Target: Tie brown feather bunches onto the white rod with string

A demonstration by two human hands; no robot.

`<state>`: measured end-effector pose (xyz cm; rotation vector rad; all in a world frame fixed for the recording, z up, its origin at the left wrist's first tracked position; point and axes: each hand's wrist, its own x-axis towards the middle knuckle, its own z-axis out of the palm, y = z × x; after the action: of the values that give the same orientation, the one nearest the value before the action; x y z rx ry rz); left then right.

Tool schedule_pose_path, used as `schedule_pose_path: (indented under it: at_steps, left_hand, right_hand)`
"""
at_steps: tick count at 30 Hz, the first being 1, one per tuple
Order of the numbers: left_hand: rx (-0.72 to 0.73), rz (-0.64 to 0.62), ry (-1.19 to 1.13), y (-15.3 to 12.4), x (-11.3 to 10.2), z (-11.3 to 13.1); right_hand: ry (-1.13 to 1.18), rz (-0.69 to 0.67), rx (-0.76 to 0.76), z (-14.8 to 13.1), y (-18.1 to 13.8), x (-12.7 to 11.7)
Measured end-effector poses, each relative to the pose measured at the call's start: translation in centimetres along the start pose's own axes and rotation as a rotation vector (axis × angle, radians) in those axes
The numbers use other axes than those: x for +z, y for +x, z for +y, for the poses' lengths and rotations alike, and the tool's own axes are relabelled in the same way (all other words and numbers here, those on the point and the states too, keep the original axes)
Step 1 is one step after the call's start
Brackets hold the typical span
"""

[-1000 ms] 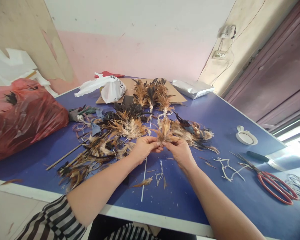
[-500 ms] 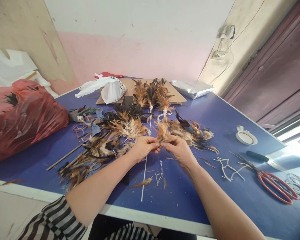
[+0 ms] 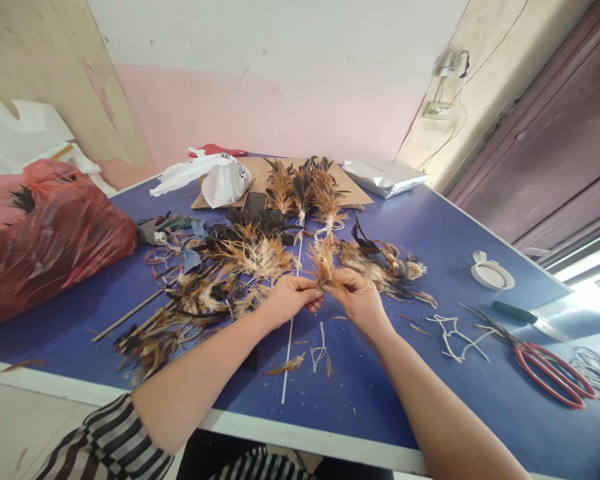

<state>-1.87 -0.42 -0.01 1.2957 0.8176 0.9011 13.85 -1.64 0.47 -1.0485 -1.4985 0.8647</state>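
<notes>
Between my two hands, over the middle of the table, a small bunch of orange-brown feathers (image 3: 322,260) points upward. My right hand (image 3: 355,297) pinches its base between thumb and fingers. The thumb and fingertips of my left hand (image 3: 293,298) close on the same base from the other side. Just left lies a pile of tan and orange feathers (image 3: 255,257), and to the right another feather heap (image 3: 380,267). Bundles of brown and black feathers (image 3: 304,187), bound with white string, lie beyond on a cardboard sheet (image 3: 357,193).
Red-handled scissors (image 3: 555,373), a knife (image 3: 515,312), white string (image 3: 453,337) and a tape roll (image 3: 493,274) lie at right. A red plastic bag (image 3: 55,247) fills the left side. At the back are a white bag (image 3: 225,181) and a silver packet (image 3: 385,177).
The feather bunch has tilted slightly left, and my right hand has shifted a little around its base. Things on the table have stayed in place.
</notes>
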Motion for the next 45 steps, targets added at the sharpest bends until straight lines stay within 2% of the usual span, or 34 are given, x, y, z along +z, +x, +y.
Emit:
schedule_pose_path:
  at_steps: [2,4,7,10,13,15,18,21,23,28,31,35,37,42,45]
  left_hand:
    - [-0.004,-0.028,-0.007,0.0,-0.1,0.1]
    - [-0.033,-0.074,-0.051,-0.1,-0.3,0.3]
    - [-0.106,-0.127,-0.208,-0.2,-0.7,0.3]
    - [-0.154,-0.199,-0.373,-0.2,-1.4,0.4]
    - [-0.139,-0.283,-0.550,-0.4,-2.5,1.1]
    - [-0.107,-0.298,-0.695,-0.5,-3.4,1.9]
    - [-0.035,-0.246,-0.855,-0.8,-4.8,3.2]
    - [0.046,-0.201,-0.967,-1.0,-5.8,4.1]
    - [0.071,-0.155,-1.001,-1.1,-6.2,4.4]
    - [0.056,-0.069,-1.014,-1.0,-6.3,4.4]
    - [0.048,-0.099,-1.037,-0.9,-6.2,4.3]
    - [0.034,-0.150,-1.029,-0.7,-6.1,4.0]
    - [0.015,-0.138,-1.005,-0.7,-6.1,3.9]
    - [0.023,-0.139,-1.027,-0.5,-6.2,3.7]
    - [0.031,-0.125,-1.054,-0.4,-6.5,3.7]
  right_hand:
    - [0.040,-0.027,0.030,0.1,0.0,-0.1]
    - [0.177,-0.042,0.122,0.1,0.0,-0.1]
    - [0.436,-0.057,0.244,-0.2,0.1,-0.4]
    - [0.496,-0.102,0.269,-0.4,0.2,-0.7]
    - [0.347,-0.130,0.280,0.0,0.4,-1.1]
    - [0.139,-0.082,0.287,0.6,0.6,-1.2]
    - [-0.238,0.003,0.231,1.8,0.8,-1.3]
    - [-0.484,-0.003,0.082,2.8,0.8,-1.5]
    - [-0.557,-0.024,0.015,3.1,0.8,-1.5]
    - [-0.610,-0.031,-0.033,2.7,0.7,-1.1]
    - [-0.629,-0.070,-0.093,1.5,0.6,0.0]
    - [-0.708,-0.194,-0.187,-0.5,0.9,2.3]
    - [-0.759,-0.261,-0.156,-1.2,1.3,3.8]
    - [-0.854,-0.360,0.129,-1.5,2.4,7.6]
    - [-0.932,-0.421,0.205,-1.5,2.9,8.8]
